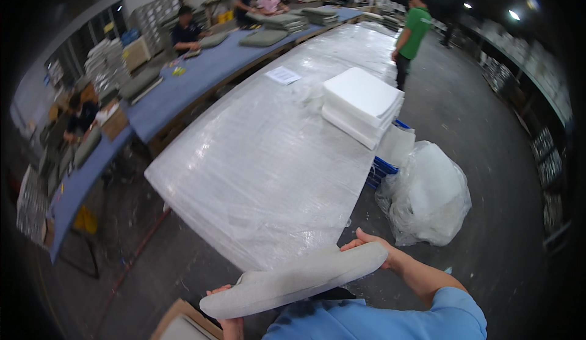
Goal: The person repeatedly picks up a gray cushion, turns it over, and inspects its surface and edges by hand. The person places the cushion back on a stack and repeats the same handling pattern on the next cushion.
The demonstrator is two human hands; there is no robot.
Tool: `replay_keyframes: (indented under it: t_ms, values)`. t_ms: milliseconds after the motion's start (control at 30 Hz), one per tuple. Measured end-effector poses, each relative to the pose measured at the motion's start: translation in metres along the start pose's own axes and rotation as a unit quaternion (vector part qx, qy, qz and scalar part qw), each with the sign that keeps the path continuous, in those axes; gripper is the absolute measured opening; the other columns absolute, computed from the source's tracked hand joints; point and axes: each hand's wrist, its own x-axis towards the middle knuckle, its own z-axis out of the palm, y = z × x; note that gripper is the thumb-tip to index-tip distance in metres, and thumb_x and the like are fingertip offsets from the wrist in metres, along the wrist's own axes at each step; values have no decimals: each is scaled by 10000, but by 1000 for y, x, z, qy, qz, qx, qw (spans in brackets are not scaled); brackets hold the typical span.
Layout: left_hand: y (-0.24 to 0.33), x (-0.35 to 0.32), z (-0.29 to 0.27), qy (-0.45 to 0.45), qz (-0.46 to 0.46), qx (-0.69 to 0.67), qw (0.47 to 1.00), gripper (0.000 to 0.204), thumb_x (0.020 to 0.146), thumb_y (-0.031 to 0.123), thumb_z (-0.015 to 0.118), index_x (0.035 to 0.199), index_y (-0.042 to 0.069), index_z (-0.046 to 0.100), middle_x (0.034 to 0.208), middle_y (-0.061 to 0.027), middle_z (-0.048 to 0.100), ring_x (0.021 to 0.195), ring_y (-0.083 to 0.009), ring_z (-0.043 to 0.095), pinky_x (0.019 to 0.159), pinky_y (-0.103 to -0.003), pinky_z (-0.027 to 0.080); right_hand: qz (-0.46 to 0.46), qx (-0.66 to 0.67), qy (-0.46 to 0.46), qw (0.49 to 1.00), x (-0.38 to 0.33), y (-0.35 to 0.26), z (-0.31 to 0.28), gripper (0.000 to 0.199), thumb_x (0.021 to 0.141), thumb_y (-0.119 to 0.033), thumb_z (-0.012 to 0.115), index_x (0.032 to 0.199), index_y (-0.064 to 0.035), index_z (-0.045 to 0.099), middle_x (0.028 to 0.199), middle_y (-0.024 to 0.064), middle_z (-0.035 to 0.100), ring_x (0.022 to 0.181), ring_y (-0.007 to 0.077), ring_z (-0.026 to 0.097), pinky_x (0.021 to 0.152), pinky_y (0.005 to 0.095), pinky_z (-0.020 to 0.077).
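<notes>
Pale cushion [293,284]: held near film-covered table [256,169], gripped at opposite ends by closed fingers of left hand [231,326] (partly hidden) and right hand [379,243]. Step, apparently: two-handed holding. Next: likely calls for even support, both ends.

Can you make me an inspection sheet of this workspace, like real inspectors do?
Surface: long table wrapped in shiny clear plastic film.
Job's things: long, rounded, off-white fabric cushion, held at the table's near end.
Clutter: flat white paper sheet and stacked white rounded-corner pads on the table; bulky clear plastic bag with white contents beside it.
Hands: left hand, partly hidden, and right hand grip the cushion's opposite ends.
Cables: unsure; thin red line on the floor may be cable or marking.
Surroundings: person in green shirt; co-workers at blue-topped tables.
</notes>
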Motion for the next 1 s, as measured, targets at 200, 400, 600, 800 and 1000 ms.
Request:
replay_keyframes:
  t_ms: [200,400,600,800,1000]
  values:
    - [39,37,3,-86,-85,109,987,494,1069,464,464,1214,44,680,1144,-143,744,1081,-318,688,998,-502,505,-74,66,46,994,23,90,-16,796,1086,-648,299,1269,23,686,1141,129,746,1050,213,697,934,368,534]
    - [88,22,67,-245,235,605,720,371,1067,389,593,1225,70,699,1163,-146,734,1084,-311,683,982,-452,523,-104,66,77,989,15,119,-11,788,1046,-738,295,1240,-103,720,872,-6,692,621,85,538,500,261,405]
    - [66,-37,173,-399,386,743,373,459,964,383,653,1242,17,656,1128,-184,698,1051,-364,646,952,-498,455,-116,35,154,981,35,121,-24,719,1065,-697,332,1283,-110,684,1056,30,709,866,136,659,725,301,559]
    - [-14,-76,228,-492,361,738,288,710,897,445,753,1431,20,559,1246,-194,630,1090,-372,600,958,-494,438,-167,-3,87,982,25,128,-26,643,1114,-583,316,1532,-138,519,1469,83,582,1297,250,535,1010,428,465]
    - [-40,-98,265,-542,310,746,231,810,846,418,813,1489,31,507,1268,-198,621,1100,-386,609,972,-487,455,-312,-43,88,945,11,158,-35,510,1133,-388,436,1560,-113,481,1426,63,596,1284,187,541,1074,319,440]
